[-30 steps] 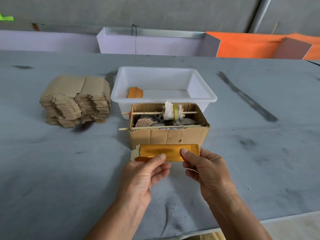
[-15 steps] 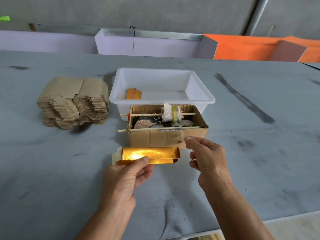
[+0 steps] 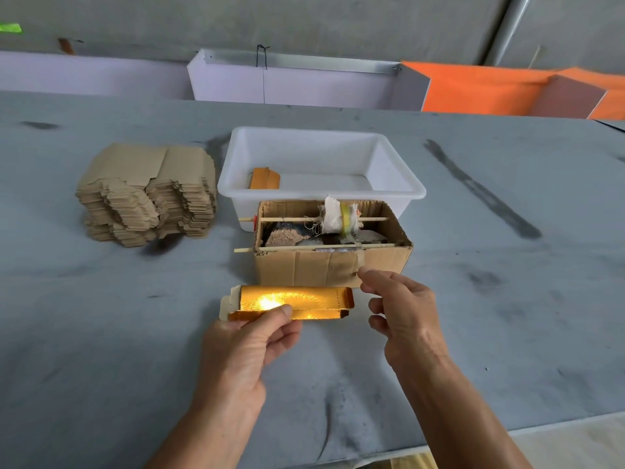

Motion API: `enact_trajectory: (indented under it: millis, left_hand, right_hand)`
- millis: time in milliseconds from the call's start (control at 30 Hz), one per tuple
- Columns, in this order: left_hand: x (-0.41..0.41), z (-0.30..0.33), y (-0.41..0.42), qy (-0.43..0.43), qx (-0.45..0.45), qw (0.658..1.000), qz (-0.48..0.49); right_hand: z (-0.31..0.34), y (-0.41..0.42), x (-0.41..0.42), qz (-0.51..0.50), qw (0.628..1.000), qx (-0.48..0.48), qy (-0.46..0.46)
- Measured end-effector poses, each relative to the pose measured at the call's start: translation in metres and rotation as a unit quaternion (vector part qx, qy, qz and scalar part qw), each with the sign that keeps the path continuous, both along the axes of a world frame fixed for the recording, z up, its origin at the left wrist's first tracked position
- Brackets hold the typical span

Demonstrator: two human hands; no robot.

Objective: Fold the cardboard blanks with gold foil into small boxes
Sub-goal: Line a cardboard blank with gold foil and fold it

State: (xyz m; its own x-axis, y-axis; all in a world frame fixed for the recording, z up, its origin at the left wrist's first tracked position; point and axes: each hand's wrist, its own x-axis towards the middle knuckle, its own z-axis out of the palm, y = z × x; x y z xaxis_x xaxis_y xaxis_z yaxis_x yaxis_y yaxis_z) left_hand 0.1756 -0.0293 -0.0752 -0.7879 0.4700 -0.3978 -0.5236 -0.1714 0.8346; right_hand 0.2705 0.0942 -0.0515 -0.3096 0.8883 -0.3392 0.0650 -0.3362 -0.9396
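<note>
A gold-foil cardboard blank (image 3: 304,304), partly folded into a long shallow tray shape, hangs just above the grey table in front of me. My left hand (image 3: 250,336) pinches its near left edge between thumb and fingers. My right hand (image 3: 399,309) hovers just right of the blank with fingers loosely bent, touching nothing; its fingertips are close to the front wall of a brown carton (image 3: 304,269). A tall stack of flat brown blanks (image 3: 145,194) sits at the left. One folded gold box (image 3: 265,178) lies in the white plastic tub (image 3: 399,191).
The open brown carton holds two wooden sticks, a cloth-wrapped roll (image 3: 338,214) and stones. Behind the grey table (image 3: 507,299) stand lilac and orange panels (image 3: 473,89). The table's near edge runs along the lower right.
My right hand let go of the blank and moved off to its right. My left hand carried the blank slightly left, and its long side now stands folded up.
</note>
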Motion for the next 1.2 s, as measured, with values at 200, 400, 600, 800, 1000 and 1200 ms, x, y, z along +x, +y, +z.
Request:
enact_trajectory:
  millis: [200,400,600,800,1000,1200]
  left_hand:
    - [0.001,0.0001,0.0003,-0.001,0.0,1.0,-0.003]
    - [0.0015,0.0,0.0008,-0.003,-0.001,1.0,-0.004]
    - [0.0018,0.0012,0.0019,-0.005,-0.004,1.0,-0.005]
    - [0.0026,0.0028,0.0013,-0.002,-0.003,1.0,-0.007]
    - [0.0007,0.003,0.0011,0.0,-0.008,1.0,-0.003]
    - [0.0001,0.0046,0.0007,-0.003,-0.003,1.0,0.001]
  right_hand:
    - [-0.0024,0.0002,-0.0006,0.006,1.0,0.006,0.001]
    - [-0.0029,0.0017,0.0027,0.008,1.0,-0.007,0.01]
    - [-0.002,0.0022,0.0021,0.011,1.0,-0.017,0.012]
    - [-0.0033,0.0026,0.0015,0.017,1.0,-0.014,0.014]
    - [-0.0057,0.0011,-0.0023,0.025,1.0,0.0,-0.002]
    - [-0.0092,-0.0009,-0.0058,0.021,0.998,0.067,-0.005]
